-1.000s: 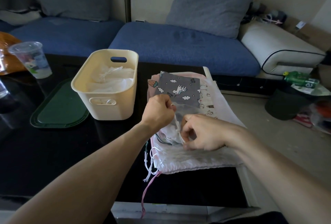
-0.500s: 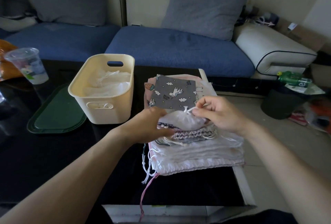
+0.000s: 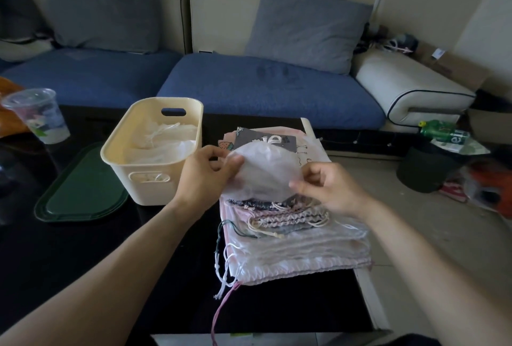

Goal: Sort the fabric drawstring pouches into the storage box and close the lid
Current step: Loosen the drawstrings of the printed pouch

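Pouch of sheer white fabric (image 3: 257,168), thin enough to show grey print behind it, is held up just above the stack of pouches (image 3: 293,237). Left hand (image 3: 203,176) pinches its left edge between thumb and curled fingers; right hand (image 3: 329,187) pinches its lower right edge, fingers curled, slightly blurred. The pouch spreads between them in a rounded, domed shape.

Beneath it the stack lies on the near right part of a glossy black table (image 3: 83,257): gathered, ruffled tops in pink and dark cloth, cream and white cords trailing off the near left corner, one pink cord hanging over the table edge. A grey printed pouch (image 3: 266,139) peeks out at the far side.

Left of the hands stands the storage box (image 3: 155,179), cream plastic with rounded corners and slot handles, open, holding crumpled white sheer pouches. Its dark green lid (image 3: 83,193) lies flat on the table just left of the box. A clear plastic cup (image 3: 38,115) stands at the far left.

Beyond the table runs a blue sofa (image 3: 263,90) with grey-blue cushions and a cream armrest. On the tiled floor to the right sit a dark bin (image 3: 424,171) and a green bottle (image 3: 443,131).
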`<state>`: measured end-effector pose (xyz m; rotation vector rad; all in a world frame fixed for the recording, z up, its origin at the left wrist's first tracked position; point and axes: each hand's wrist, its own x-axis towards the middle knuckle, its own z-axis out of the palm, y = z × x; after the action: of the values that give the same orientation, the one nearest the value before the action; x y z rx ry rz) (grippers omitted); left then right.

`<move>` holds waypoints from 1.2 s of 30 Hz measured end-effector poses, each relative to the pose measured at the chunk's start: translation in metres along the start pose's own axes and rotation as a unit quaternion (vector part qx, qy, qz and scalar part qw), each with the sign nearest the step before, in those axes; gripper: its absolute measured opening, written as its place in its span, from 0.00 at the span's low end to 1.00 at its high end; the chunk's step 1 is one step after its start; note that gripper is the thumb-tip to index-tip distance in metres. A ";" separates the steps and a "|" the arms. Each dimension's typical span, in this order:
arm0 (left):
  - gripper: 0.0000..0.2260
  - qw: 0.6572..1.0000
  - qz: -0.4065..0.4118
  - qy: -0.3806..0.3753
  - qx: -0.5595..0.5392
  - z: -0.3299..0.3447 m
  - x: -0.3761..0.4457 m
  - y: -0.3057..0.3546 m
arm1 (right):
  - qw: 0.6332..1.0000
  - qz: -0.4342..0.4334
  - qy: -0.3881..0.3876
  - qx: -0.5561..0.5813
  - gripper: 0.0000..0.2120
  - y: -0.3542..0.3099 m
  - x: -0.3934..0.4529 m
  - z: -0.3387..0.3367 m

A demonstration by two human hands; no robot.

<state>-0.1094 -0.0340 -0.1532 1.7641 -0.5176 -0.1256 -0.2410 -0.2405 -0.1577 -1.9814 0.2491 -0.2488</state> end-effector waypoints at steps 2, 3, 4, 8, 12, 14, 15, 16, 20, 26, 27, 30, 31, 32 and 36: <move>0.12 0.999 -0.003 0.031 -0.031 0.000 0.000 0.004 | 0.998 0.001 0.045 0.036 0.08 0.002 0.005 0.002; 0.12 0.999 -0.001 0.039 -0.036 0.000 0.000 0.006 | 0.995 0.005 0.070 0.067 0.06 0.000 0.007 0.004; 0.11 0.999 0.004 0.041 -0.026 -0.001 -0.001 0.008 | 0.989 0.012 0.101 0.105 0.04 -0.001 0.010 0.006; 0.19 0.992 0.056 0.036 0.104 0.000 -0.003 0.009 | 0.965 -0.015 0.225 0.134 0.04 -0.004 0.017 0.010; 0.40 0.940 0.252 -0.093 0.209 0.005 -0.014 0.016 | 0.972 -0.091 0.216 0.029 0.06 -0.015 0.015 0.012; 0.45 0.912 0.269 -0.165 0.262 0.011 -0.023 0.018 | 0.971 -0.131 0.199 0.024 0.05 -0.026 0.011 0.017; 0.44 0.908 0.263 -0.183 0.271 0.014 -0.025 0.017 | 0.970 -0.147 0.191 0.022 0.05 -0.032 0.009 0.021; 0.40 0.912 0.257 -0.184 0.263 0.017 -0.026 0.014 | 0.970 -0.156 0.186 0.016 0.05 -0.037 0.007 0.024; 0.15 0.950 0.217 -0.072 0.213 0.020 -0.023 0.008 | 0.970 -0.170 0.174 -0.011 0.09 -0.046 0.004 0.035; 0.10 0.989 0.049 0.095 0.102 -0.004 -0.016 0.017 | 0.980 -0.092 0.176 -0.002 0.30 -0.043 0.007 0.043; 0.12 0.990 0.025 0.114 0.081 -0.010 -0.014 0.017 | 0.988 -0.054 0.143 0.027 0.33 -0.044 0.008 0.048; 0.17 0.992 -0.028 0.115 0.041 -0.017 -0.010 0.015 | 0.994 0.011 0.055 0.098 0.40 -0.049 0.013 0.057; 0.18 0.994 -0.035 0.098 0.023 -0.018 -0.011 0.014 | 0.993 -0.005 0.053 0.105 0.37 -0.052 0.016 0.060; 0.19 0.996 -0.034 0.079 0.001 -0.021 -0.011 0.014 | 0.991 -0.025 0.061 0.116 0.32 -0.056 0.020 0.062; 0.13 0.992 0.013 0.121 -0.019 -0.041 -0.015 0.020 | 0.985 -0.050 0.129 0.107 0.27 -0.071 0.045 0.072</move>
<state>-0.1138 0.0057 -0.1265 1.7071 -0.3595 0.0956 -0.1732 -0.1620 -0.1198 -1.7490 0.2771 -0.5757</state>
